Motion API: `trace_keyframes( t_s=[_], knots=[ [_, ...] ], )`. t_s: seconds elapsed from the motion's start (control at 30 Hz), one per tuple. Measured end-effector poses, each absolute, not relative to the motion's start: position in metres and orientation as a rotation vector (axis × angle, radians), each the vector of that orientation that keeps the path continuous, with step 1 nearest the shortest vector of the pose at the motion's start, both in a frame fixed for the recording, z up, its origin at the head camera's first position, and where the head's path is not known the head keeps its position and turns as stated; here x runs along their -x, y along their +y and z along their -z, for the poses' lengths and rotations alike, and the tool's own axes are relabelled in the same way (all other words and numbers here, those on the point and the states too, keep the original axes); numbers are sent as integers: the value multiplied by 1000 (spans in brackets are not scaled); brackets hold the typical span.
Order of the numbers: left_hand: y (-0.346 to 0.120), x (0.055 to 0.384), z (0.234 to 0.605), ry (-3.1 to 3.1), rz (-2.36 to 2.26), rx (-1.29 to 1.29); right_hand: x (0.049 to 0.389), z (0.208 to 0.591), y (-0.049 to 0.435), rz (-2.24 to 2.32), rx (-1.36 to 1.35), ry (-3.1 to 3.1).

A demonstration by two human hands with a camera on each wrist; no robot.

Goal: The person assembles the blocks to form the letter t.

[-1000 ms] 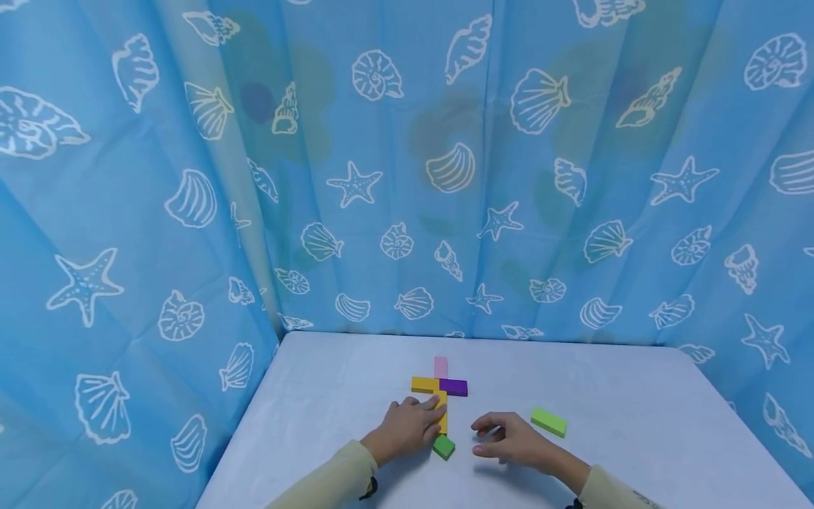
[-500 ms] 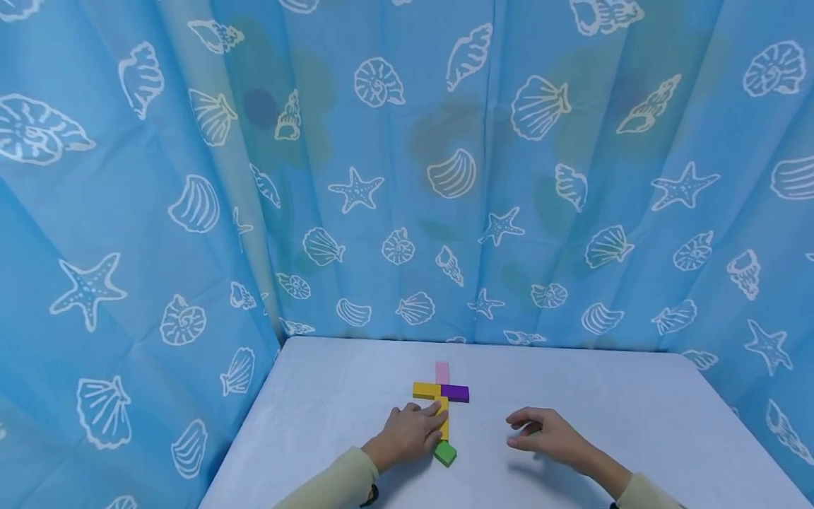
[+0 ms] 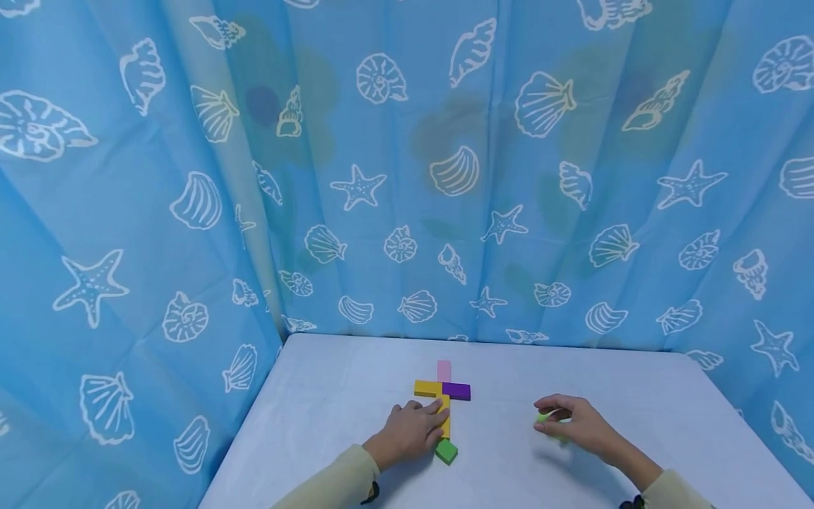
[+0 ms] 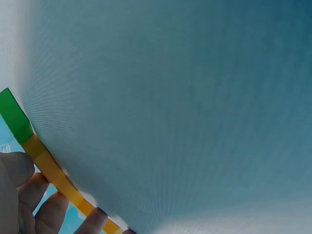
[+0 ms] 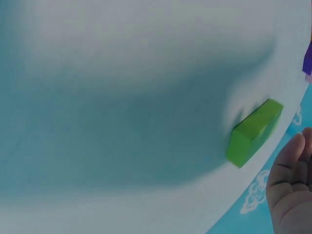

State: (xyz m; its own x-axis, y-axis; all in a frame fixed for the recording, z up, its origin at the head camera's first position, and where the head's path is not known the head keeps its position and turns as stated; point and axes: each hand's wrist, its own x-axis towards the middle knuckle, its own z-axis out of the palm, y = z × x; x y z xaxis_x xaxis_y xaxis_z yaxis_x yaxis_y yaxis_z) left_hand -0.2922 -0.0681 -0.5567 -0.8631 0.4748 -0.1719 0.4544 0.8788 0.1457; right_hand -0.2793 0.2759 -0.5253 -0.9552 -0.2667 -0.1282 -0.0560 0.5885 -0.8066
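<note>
In the head view my left hand (image 3: 410,430) rests its fingers on a yellow block (image 3: 446,418) lying lengthwise on the table. A green block (image 3: 446,452) sits at its near end. Beyond it are a second yellow block (image 3: 427,388), a purple block (image 3: 457,391) and a pink block (image 3: 444,370), laid out in a cross. My right hand (image 3: 581,426) hovers over a lime green block (image 3: 543,418), partly hidden behind the fingers. The right wrist view shows that lime block (image 5: 256,131) lying on the table, apart from the hand, whose fingers hold nothing.
A white table (image 3: 343,367) carries the blocks. Blue curtains (image 3: 407,191) printed with shells and starfish stand behind it and along the left side.
My right hand has moved rightward, away from the block cross to above the lime green block. The left hand stays on the yellow block.
</note>
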Motion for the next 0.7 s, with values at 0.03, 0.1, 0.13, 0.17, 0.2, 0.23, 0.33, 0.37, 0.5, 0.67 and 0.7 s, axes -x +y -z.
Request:
trace_keyframes(
  t_s=[0.03,0.1,0.13,0.17,0.2,0.23,0.33,0.37,0.5,0.67,0.7],
  knots=[
    [-68,292,557,2848,-151,-709,280,525,277,1297,266,2588],
    [-69,293,557,2850,-155,-704,282,526,279,1286,242,2601],
    [-69,293,557,2852,-156,-704,284,526,280,1276,229,2609],
    [-69,293,557,2853,-157,-705,284,526,281,1263,202,2620],
    [-70,293,558,2855,-157,-707,285,527,282,1247,188,2632],
    [-70,292,558,2855,-158,-709,286,528,283,1234,166,2643],
    [-70,292,558,2852,-157,-715,287,532,290,1189,98,2673],
    [-70,291,558,2851,-156,-717,287,533,292,1178,74,2679],
    [-70,290,558,2853,-153,-716,288,540,303,1138,16,2693],
    [-70,290,558,2854,-157,-711,292,545,315,1084,-1,2698],
    [-70,291,558,2853,-162,-711,292,546,317,1078,-7,2698]
  ],
)
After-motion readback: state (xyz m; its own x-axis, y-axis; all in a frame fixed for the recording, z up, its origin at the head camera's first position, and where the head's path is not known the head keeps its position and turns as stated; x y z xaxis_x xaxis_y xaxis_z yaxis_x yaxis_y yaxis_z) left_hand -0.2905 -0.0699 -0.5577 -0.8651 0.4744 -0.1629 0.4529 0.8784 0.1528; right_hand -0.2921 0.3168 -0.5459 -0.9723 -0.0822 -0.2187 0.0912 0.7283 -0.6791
